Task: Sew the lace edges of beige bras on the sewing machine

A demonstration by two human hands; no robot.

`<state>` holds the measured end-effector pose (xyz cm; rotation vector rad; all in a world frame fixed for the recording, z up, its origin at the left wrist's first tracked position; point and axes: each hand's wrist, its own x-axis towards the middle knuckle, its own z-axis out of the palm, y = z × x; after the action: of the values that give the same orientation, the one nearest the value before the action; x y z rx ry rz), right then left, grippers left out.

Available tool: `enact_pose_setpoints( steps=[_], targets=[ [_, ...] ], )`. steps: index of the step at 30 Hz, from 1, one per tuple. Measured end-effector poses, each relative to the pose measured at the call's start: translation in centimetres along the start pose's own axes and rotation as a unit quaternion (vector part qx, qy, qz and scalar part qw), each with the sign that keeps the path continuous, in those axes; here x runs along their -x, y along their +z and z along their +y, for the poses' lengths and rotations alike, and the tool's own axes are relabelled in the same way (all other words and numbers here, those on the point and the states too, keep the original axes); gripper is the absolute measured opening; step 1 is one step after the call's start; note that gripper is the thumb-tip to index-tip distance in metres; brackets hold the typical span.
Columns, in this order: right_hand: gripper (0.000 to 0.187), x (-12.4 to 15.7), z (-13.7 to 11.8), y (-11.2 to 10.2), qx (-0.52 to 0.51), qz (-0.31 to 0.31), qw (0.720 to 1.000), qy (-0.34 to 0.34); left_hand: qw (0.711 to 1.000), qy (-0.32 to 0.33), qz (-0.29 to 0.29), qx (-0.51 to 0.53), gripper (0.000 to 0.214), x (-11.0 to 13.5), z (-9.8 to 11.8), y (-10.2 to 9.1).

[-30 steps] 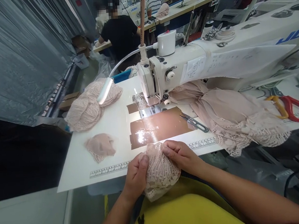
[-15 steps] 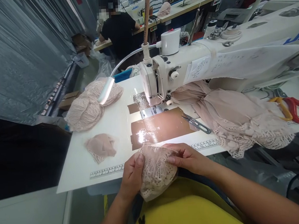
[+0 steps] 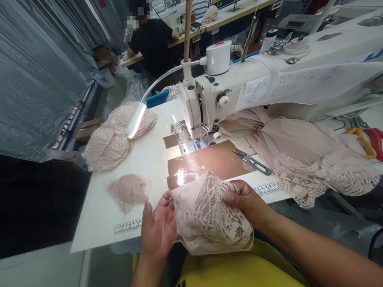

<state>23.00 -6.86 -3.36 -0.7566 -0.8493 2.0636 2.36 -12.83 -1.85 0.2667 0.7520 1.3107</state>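
My right hand (image 3: 248,202) grips a beige lace piece (image 3: 212,216) at its upper right edge, thumb on top and fingers behind. The lace is spread over my lap at the table's front edge, its patterned side facing up. At its left edge is my left hand (image 3: 159,225), palm turned up and thumb spread away; its fingertips touch the lace and are partly hidden. A small beige mesh-and-lace piece (image 3: 128,191) lies on the table to the left. Beyond the lace stands a white sewing machine (image 3: 195,102) with brown tape (image 3: 208,159) on its bed.
Thread snips (image 3: 253,162) lie right of the tape. Stacked lace pieces (image 3: 107,144) sit at the back left beneath a lamp (image 3: 136,120). A heap of beige fabric (image 3: 302,145) and red-handled scissors (image 3: 381,142) occupy the right. Another person (image 3: 153,44) works farther back.
The lace has been opened out wider and raised slightly. My left thumb has come off it, and the left hand has turned palm up. My right hand has shifted right with the lace.
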Motion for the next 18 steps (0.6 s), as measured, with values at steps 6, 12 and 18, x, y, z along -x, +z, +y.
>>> enact_pose_setpoints(
  steps=[6,12,18],
  targets=[
    [0.03,-0.9,0.1,1.1,0.18,-0.011,0.973,-0.145,0.995,-0.089,-0.038,0.018,0.067,0.8,-2.9,1.7],
    [0.024,-1.4,0.1,2.2,0.102,0.037,0.992,-0.067,0.997,-0.042,0.058,-0.033,0.058,-0.6,-3.3,2.5],
    [0.026,-1.4,-1.7,1.6,-0.023,0.097,0.994,-0.05,0.973,-0.004,-0.131,-0.189,0.031,0.6,-1.4,-0.6]
  ],
)
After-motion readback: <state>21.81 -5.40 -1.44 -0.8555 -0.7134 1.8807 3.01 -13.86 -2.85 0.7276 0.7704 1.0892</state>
